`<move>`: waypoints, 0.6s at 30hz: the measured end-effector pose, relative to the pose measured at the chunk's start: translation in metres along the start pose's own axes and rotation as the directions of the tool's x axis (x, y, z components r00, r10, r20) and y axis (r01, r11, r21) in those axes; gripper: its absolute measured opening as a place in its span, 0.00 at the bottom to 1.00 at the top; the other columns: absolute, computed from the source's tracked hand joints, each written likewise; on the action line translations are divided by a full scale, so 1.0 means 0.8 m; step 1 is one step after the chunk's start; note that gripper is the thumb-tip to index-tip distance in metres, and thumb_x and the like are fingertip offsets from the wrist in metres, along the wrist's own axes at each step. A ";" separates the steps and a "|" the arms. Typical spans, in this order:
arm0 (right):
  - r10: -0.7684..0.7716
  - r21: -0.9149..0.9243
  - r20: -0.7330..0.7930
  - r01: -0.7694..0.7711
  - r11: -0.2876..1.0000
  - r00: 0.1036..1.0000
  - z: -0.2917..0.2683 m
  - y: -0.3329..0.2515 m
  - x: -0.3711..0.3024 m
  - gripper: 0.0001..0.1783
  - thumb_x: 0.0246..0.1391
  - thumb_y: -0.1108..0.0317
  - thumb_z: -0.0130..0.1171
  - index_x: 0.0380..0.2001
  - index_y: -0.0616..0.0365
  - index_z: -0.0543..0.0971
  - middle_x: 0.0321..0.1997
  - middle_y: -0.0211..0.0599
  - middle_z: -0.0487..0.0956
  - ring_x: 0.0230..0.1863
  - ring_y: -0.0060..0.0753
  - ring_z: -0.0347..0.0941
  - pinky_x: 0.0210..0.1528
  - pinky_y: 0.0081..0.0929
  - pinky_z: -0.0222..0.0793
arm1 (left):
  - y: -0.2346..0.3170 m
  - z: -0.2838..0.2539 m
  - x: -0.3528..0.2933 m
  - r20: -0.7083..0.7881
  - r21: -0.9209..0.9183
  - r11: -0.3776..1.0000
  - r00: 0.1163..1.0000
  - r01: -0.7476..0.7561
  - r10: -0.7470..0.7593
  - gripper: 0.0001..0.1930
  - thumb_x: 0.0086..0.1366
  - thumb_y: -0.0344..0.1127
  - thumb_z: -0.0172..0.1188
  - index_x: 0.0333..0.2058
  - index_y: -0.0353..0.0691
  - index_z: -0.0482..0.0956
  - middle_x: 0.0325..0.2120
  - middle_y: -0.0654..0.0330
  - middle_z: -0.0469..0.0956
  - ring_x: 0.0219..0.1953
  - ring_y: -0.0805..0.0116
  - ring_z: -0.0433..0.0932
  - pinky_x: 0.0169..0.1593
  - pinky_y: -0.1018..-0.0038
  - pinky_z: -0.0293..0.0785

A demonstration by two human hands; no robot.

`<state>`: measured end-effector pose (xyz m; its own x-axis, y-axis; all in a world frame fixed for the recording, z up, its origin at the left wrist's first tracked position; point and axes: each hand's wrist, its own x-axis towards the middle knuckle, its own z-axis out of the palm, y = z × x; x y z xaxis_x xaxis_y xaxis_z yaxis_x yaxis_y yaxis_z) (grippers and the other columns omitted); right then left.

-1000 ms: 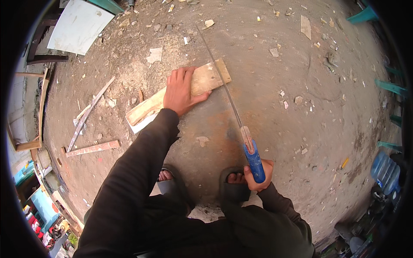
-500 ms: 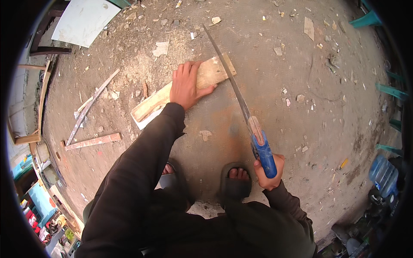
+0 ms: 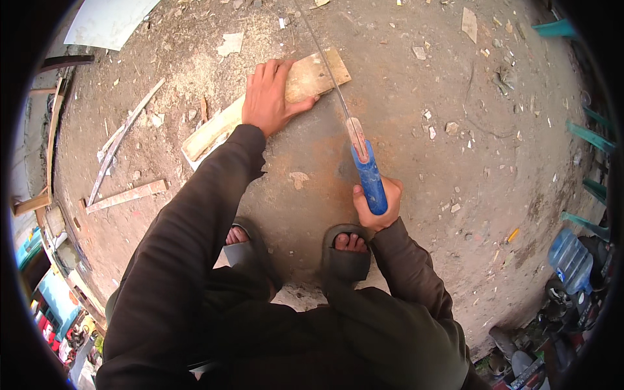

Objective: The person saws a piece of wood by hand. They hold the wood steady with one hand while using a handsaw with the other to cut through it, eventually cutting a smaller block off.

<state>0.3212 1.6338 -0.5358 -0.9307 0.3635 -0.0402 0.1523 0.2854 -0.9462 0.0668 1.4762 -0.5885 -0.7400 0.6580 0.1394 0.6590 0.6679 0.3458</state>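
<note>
while one left hand [image 3: 268,101] bears down on one long, flat, pale yellowish wooden plank [image 3: 302,78], one right hand [image 3: 390,203] grips one handsaw [image 3: 369,175] with a blue handle and a long, narrow, dark metal blade. the left hand is half open, its four fingers reaching toward the plank's far edge and its one thumb stretched out to the right. the right hand is closed around the handle, thumb on the left side.

the plank lies slantwise on the brown dirt ground [image 3: 422,162], its near end to the left and its far end to the right. the blade crosses over it close to that far right end, leaving a short piece to the blade's right; whether the teeth have bitten into the wood i cannot tell. the blade runs on past the far edge of view.

two dark sleeves [image 3: 188,227] cover the arms, and two dark grey open-toed sandals [image 3: 348,266] stand near, between them. on the left lie at least two thin, weathered wooden strips [image 3: 130,195], one longer than the other. one flat white panel [image 3: 107,23] sits far left. on the right are one small yellow stick [image 3: 513,235] and one clear bluish plastic jug [image 3: 572,260].
</note>
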 end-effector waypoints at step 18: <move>-0.018 0.004 0.000 0.018 1.000 1.000 -0.023 -0.004 -0.049 0.09 0.43 0.73 0.63 0.18 0.60 0.72 0.14 0.41 0.69 0.13 0.43 0.68 0.20 0.33 0.64 | -0.002 -0.005 -0.002 -0.018 -0.042 0.999 1.000 -0.012 0.012 0.40 0.51 0.56 0.71 0.58 0.39 0.72 0.51 0.55 0.71 0.54 0.55 0.69 0.58 0.59 0.65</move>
<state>0.3630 1.6350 -0.5257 -0.9332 0.3587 -0.0234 0.1346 0.2882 -0.9481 0.0662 1.4724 -0.5858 -0.7346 0.6593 0.1603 0.6620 0.6446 0.3825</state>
